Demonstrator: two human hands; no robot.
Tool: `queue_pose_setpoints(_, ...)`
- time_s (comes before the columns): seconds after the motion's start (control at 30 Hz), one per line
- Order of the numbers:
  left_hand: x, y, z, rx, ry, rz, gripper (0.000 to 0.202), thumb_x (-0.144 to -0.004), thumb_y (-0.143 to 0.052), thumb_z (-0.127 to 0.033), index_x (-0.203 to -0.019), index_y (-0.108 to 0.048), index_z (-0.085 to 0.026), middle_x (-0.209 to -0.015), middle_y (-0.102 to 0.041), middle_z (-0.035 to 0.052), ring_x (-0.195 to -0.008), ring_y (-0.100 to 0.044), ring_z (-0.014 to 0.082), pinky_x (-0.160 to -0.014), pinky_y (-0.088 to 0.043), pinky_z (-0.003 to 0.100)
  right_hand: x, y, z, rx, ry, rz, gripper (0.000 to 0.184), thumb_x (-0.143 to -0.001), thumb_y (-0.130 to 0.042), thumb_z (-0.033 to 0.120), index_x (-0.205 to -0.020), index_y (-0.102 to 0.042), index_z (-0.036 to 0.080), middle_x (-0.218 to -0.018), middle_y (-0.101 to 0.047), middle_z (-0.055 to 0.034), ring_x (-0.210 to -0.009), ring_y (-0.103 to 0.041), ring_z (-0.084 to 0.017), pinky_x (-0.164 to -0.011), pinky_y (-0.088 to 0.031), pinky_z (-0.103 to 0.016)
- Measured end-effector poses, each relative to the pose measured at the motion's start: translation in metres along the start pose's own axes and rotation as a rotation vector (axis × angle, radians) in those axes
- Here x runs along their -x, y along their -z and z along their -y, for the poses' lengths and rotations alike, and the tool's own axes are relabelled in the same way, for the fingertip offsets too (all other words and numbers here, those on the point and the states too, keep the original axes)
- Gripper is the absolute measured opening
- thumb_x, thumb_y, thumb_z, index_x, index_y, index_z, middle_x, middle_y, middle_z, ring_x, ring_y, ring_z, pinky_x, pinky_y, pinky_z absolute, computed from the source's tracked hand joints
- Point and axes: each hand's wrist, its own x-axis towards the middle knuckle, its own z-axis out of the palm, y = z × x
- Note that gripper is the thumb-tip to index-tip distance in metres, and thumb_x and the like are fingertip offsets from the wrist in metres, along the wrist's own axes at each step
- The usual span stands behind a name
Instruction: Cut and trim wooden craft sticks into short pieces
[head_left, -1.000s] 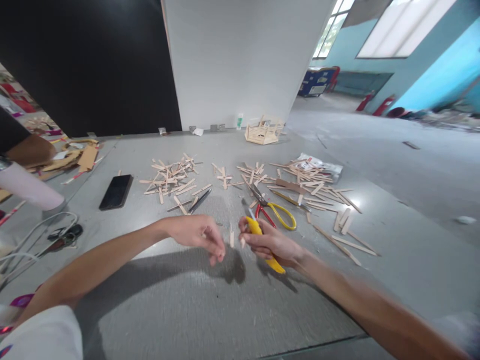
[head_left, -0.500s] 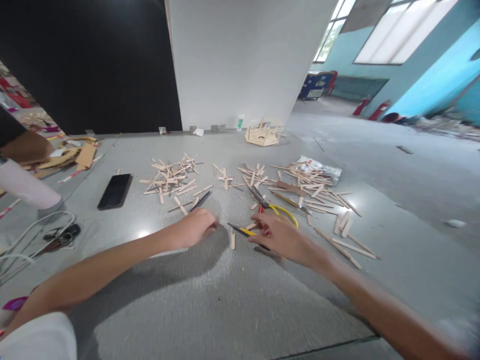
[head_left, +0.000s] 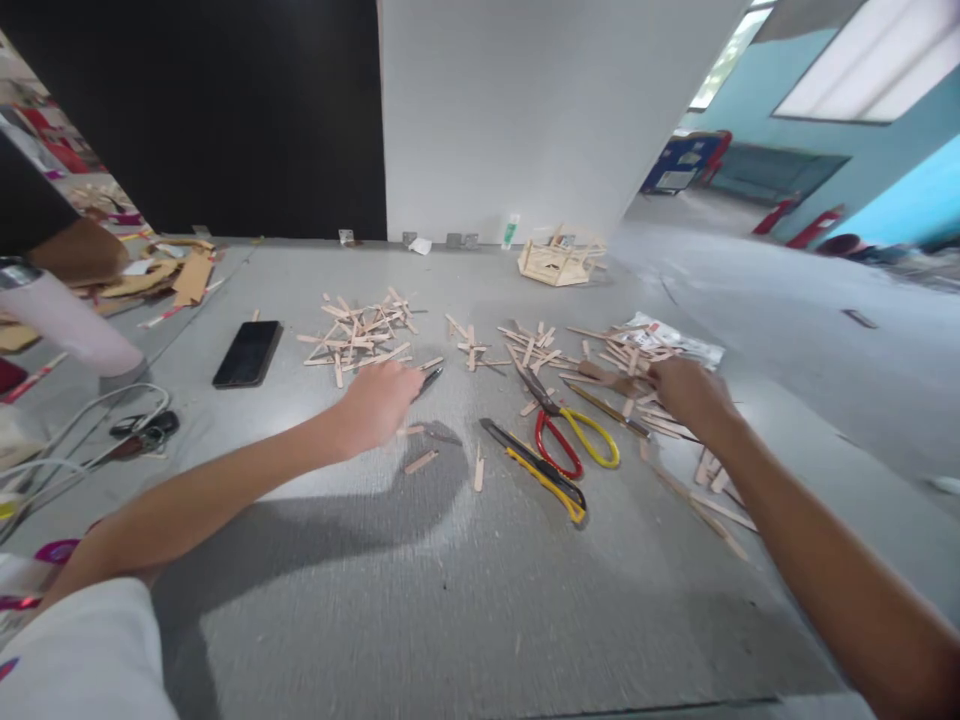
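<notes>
My left hand [head_left: 381, 402] is curled over the table, its fingertips mostly turned from view. A dark pen-like tool [head_left: 430, 381] shows just beyond them; whether they grip it is unclear. My right hand [head_left: 688, 392] reaches into the right pile of wooden craft sticks [head_left: 630, 350], fingertips pointing down and hard to make out. Between the hands lies a black and yellow utility knife [head_left: 536, 470], beside scissors [head_left: 559, 425] with one red and one yellow handle. A short stick piece [head_left: 478, 473] rests left of the knife, another [head_left: 421, 462] below my left hand.
More sticks [head_left: 360, 330] are heaped at left, near a phone [head_left: 248, 354]. A stick-built frame [head_left: 559, 262] and a small glue tube [head_left: 511, 232] stand against the white panel [head_left: 495, 120]. Cables, keys [head_left: 144, 428] and a pink bottle [head_left: 75, 325] occupy the far left.
My right hand has let go of the utility knife and moved right to the stick pile. My left hand has shifted up and left toward the pen-like tool, uncovering short stick pieces.
</notes>
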Motion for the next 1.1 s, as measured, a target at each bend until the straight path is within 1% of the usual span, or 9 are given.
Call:
queue_pose_setpoints(0.1,0.000,0.000,0.002,-0.072,0.022,0.059,0.015,-0.094,-0.059,-0.010,-0.085,-0.071,-0.015,-0.083,-0.071,0.0089,-0.078,-0.069,0.0230,-0.073,-0.048,0.032,0.006,0.002,0.008,-0.028,-0.023,-0.029,0.036,-0.102,-0.056,0.044,-0.072,-0.065,0.025,-0.071,-0.067,-0.0163,-0.095,-0.074,-0.044,-0.080,-0.053,-0.056)
queue_pose_setpoints(0.17,0.003,-0.005,-0.008,-0.111,0.013,0.095,0.014,-0.093,-0.063,-0.012,-0.081,-0.070,-0.015,-0.080,-0.070,0.0085,-0.071,-0.068,0.0226,-0.068,-0.047,0.031,0.015,0.005,0.027,-0.068,-0.001,-0.030,0.034,-0.103,-0.051,0.040,-0.079,-0.067,0.024,-0.078,-0.070,-0.0171,-0.096,-0.073,-0.044,-0.081,-0.053,-0.056)
queue_pose_setpoints(0.27,0.016,-0.015,-0.038,-0.184,-0.014,0.095,0.015,-0.090,-0.060,-0.006,-0.082,-0.070,-0.013,-0.079,-0.070,0.0110,-0.072,-0.069,0.0259,-0.065,-0.048,0.033,0.046,0.009,0.076,-0.199,0.126,0.060,0.022,-0.098,-0.057,0.038,-0.092,-0.073,0.024,-0.095,-0.078,-0.0132,-0.089,-0.074,-0.034,-0.082,-0.055,-0.048)
queue_pose_setpoints(0.4,0.049,-0.030,-0.085,-0.223,-0.153,0.077,0.025,-0.090,-0.057,-0.001,-0.108,-0.072,-0.010,-0.097,-0.076,0.0142,-0.092,-0.072,0.0279,-0.076,-0.054,0.035,0.107,0.009,0.156,-0.487,0.388,0.328,0.016,-0.100,-0.062,0.034,-0.101,-0.075,0.026,-0.094,-0.079,-0.0087,-0.081,-0.072,-0.026,-0.076,-0.054,-0.039)
queue_pose_setpoints(0.43,0.058,-0.035,-0.094,-0.228,-0.226,0.056,0.026,-0.092,-0.056,-0.003,-0.114,-0.071,-0.009,-0.102,-0.077,0.0147,-0.095,-0.072,0.0271,-0.082,-0.055,0.035,0.120,0.007,0.171,-0.523,0.443,0.355,0.014,-0.100,-0.062,0.030,-0.100,-0.075,0.024,-0.092,-0.079,-0.0087,-0.081,-0.071,-0.026,-0.076,-0.054,-0.038)
queue_pose_setpoints(0.53,0.079,-0.051,-0.106,-0.320,-0.517,-0.202,0.029,-0.100,-0.053,-0.014,-0.121,-0.068,-0.003,-0.113,-0.076,0.0219,-0.104,-0.072,0.0288,-0.092,-0.054,0.038,0.145,0.001,0.198,-0.527,0.547,0.469,0.017,-0.102,-0.057,0.018,-0.097,-0.073,0.023,-0.089,-0.076,-0.0074,-0.080,-0.071,-0.023,-0.073,-0.052,-0.034)
queue_pose_setpoints(0.7,0.087,-0.068,-0.101,-0.355,-0.585,-0.176,0.031,-0.096,-0.061,-0.022,-0.119,-0.070,-0.002,-0.126,-0.074,0.0276,-0.111,-0.073,0.0325,-0.094,-0.052,0.040,0.143,-0.003,0.190,-0.342,0.571,0.417,0.023,-0.100,-0.052,0.011,-0.103,-0.071,0.023,-0.098,-0.074,-0.0090,-0.084,-0.072,-0.025,-0.072,-0.055,-0.036)
queue_pose_setpoints(0.87,0.087,-0.070,-0.099,-0.343,-0.572,-0.152,0.036,-0.093,-0.062,-0.019,-0.121,-0.071,0.001,-0.122,-0.076,0.0268,-0.110,-0.073,0.0333,-0.095,-0.052,0.041,0.128,-0.007,0.166,-0.050,0.405,0.237,0.024,-0.098,-0.056,0.021,-0.117,-0.070,0.023,-0.115,-0.071,-0.0167,-0.103,-0.072,-0.035,-0.076,-0.058,-0.044)
queue_pose_setpoints(1.1,0.089,-0.070,-0.101,-0.396,-0.559,-0.229,0.033,-0.096,-0.057,-0.014,-0.119,-0.076,-0.001,-0.120,-0.079,0.0216,-0.106,-0.075,0.0311,-0.093,-0.055,0.041,0.115,-0.001,0.154,-0.174,0.260,0.249,0.014,-0.097,-0.059,0.031,-0.101,-0.071,0.026,-0.094,-0.079,-0.0115,-0.082,-0.074,-0.032,-0.072,-0.054,-0.042)
